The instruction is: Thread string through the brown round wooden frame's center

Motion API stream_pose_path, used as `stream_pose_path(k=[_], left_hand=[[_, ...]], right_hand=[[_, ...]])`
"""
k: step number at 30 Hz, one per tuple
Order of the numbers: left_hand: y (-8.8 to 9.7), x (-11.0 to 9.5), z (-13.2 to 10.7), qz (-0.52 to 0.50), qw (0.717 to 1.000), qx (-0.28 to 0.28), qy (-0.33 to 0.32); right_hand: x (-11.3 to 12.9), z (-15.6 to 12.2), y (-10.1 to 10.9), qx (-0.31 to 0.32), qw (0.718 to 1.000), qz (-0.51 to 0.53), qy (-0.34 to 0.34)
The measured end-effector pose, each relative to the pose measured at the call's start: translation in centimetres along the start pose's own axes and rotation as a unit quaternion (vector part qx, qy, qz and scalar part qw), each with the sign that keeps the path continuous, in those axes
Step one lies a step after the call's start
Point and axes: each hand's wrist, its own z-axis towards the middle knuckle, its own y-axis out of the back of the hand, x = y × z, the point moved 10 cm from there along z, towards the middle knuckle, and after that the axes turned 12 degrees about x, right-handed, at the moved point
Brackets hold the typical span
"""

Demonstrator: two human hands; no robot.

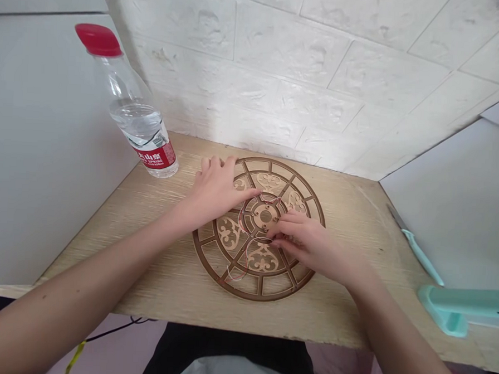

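A pale wooden table (335,308) is carrying a light, brittle-looking brown fretwork wheel (260,258), best held by its rim (260,297); the left fingers (217,171) are pressing flat, the right fingers (284,228) curling at its hub (266,216), grip unclear.

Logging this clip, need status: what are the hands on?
Left hand flat on wooden disc. Right hand at its hub. Red thread looped there. Water bottle aside.

White brick-textured wall (256,59), pale wood desk (322,319), white side panels (46,143)

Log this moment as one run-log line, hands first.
left hand: on fretwork wooden disc | right hand: fingers at disc hub | red thread: looped around hub | water bottle: beside disc
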Motion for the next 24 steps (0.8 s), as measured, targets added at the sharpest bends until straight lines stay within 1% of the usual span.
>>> stream_pose_path(k=[5,10,17,20,24], left_hand=[[-0.17,0.03,0.14,0.009,1.0,0.001,0.0],[-0.11,-0.03,0.08,0.006,1.0,-0.003,0.0],[0.01,-0.1,-0.08,0.003,1.0,-0.004,-0.003],[0.05,-0.06,-0.05,0.003,1.0,-0.006,-0.003],[0.03,0.09,-0.01,-0.005,1.0,-0.002,0.001]], right_hand=[[-0.1,0.08,-0.63,0.02,0.999,0.023,-0.017],[-0.35,0.03,-0.51,0.017,0.999,0.042,-0.027],[-0.37,0.03,-0.15,-0.014,0.997,0.054,-0.045],[-0.09,0.06,-0.28,-0.026,0.998,0.034,-0.054],[0.31,0.01,-0.4,-0.051,0.997,-0.009,-0.05]])
